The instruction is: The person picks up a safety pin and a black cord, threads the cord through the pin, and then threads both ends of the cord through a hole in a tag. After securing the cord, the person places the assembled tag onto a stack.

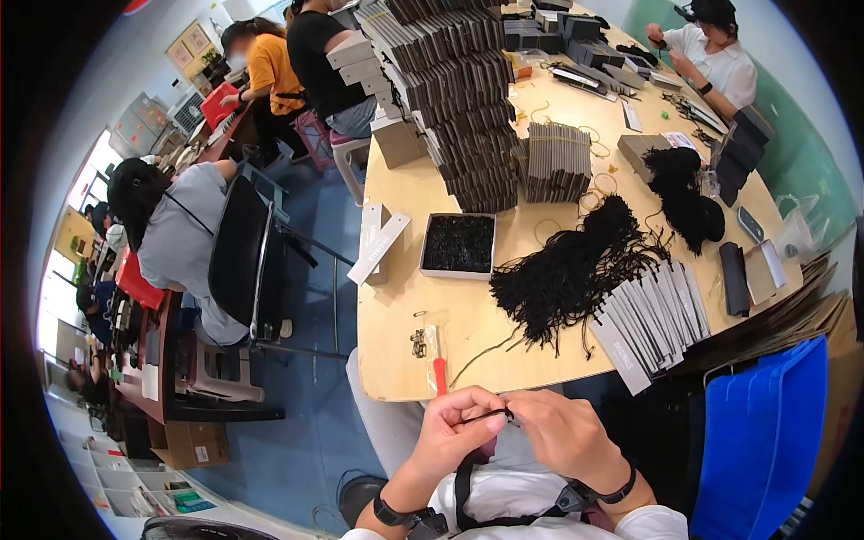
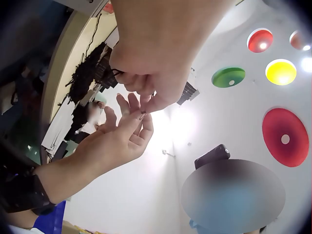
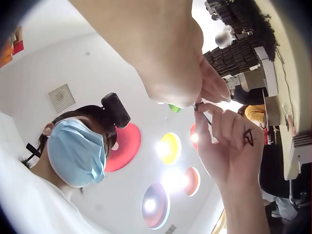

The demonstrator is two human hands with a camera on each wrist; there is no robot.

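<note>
Close in front of the person's body, past the near table edge, both hands meet at a thin black cord (image 1: 487, 416). The left hand (image 1: 457, 430) holds the cord between thumb and curled fingers. In the right wrist view a loop of the black cord (image 3: 249, 138) sticks out between the left hand's fingers. The right hand (image 1: 565, 436) pinches the cord's end with thumb and forefinger; its other fingers are loosely bent, as the left wrist view shows. A small dark piece sits at the pinched end, partly hidden by fingertips.
On the table (image 1: 396, 315) lie a heap of black cords (image 1: 576, 270), fanned grey tags (image 1: 652, 315), an open box of small black pieces (image 1: 457, 245), small metal clips (image 1: 418, 343) and a red-handled tool (image 1: 439, 373). Tall stacks of grey cards (image 1: 450, 99) stand behind. A blue bin (image 1: 765, 432) is at right.
</note>
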